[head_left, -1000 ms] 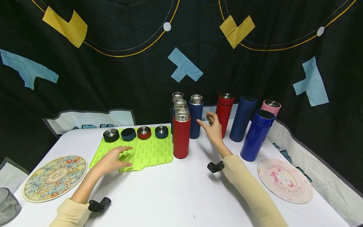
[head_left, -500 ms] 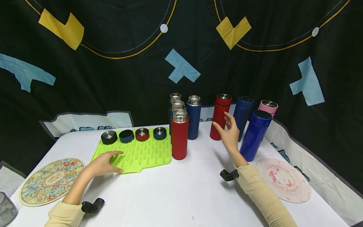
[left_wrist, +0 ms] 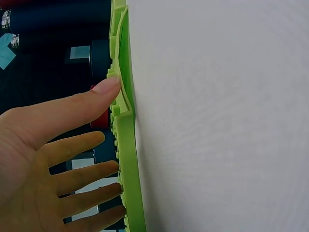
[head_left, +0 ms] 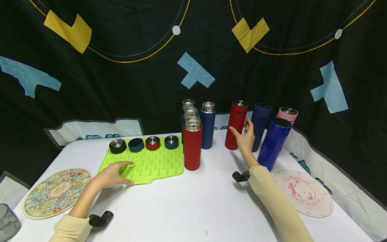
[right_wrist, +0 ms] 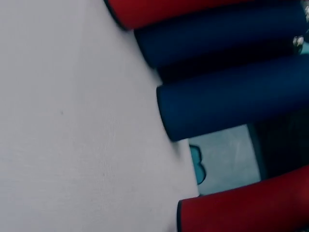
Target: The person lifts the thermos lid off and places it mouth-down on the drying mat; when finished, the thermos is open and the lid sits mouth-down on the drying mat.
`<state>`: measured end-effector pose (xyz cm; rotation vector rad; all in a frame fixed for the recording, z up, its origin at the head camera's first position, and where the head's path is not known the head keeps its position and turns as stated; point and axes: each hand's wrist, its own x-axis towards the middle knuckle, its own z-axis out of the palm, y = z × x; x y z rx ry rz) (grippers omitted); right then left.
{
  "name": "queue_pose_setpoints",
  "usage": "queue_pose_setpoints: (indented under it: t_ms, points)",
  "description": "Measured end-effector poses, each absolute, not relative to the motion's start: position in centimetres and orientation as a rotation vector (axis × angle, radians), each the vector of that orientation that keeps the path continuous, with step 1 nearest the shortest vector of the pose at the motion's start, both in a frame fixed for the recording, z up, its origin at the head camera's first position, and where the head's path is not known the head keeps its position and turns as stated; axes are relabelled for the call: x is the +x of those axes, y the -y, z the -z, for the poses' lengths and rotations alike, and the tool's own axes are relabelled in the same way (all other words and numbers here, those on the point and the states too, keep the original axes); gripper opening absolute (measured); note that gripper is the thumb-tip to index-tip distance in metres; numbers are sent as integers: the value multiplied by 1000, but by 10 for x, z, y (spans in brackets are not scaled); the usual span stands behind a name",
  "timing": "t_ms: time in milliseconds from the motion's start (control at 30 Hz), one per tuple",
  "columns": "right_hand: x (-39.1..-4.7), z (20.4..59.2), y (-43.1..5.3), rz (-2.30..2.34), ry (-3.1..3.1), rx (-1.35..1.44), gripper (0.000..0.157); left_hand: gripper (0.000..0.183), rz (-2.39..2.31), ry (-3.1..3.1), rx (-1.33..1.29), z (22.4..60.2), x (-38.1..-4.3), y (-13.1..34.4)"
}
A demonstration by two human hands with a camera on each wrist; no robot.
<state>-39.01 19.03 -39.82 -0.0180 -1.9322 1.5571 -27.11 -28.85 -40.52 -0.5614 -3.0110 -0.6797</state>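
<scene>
My left hand (head_left: 112,174) hovers at the near left corner of the lime-green ridged mat (head_left: 163,168), fingers spread and holding nothing. In the left wrist view its thumb (left_wrist: 104,94) overlaps the mat's edge. Along the mat's far side stand a black lid (head_left: 117,146), a navy lid (head_left: 136,145), a red lid (head_left: 152,143) and a blue lid (head_left: 171,142). My right hand (head_left: 245,141), empty with thumb and fingers apart, is just in front of a capped red thermos (head_left: 235,126) and a capped navy thermos (head_left: 260,121). The right wrist view does not show the hand.
Right of the mat stand uncapped thermoses, including a red one (head_left: 192,148) and a blue one (head_left: 207,131). A glossy blue thermos (head_left: 273,146) and a pink one (head_left: 288,114) are at right. Round mats lie left (head_left: 57,193) and right (head_left: 303,193); a glass (head_left: 8,222) is far left.
My right hand has moved right, from beside the uncapped blue thermos to the capped red and navy ones. My left hand has drawn back slightly to the left. The thermoses and lids stay put.
</scene>
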Motion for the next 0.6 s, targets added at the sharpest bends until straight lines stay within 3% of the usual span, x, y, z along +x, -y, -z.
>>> queue_pose_setpoints:
  t_ms: [300, 600]
  points:
    - [-413, 412, -190, -1503, 1938, -1, 83, 82, 689, 3013, -551, 407, -271, 289]
    - [-417, 414, -190, -1483, 1907, 6, 76, 82, 683, 3001, -576, 407, -272, 289]
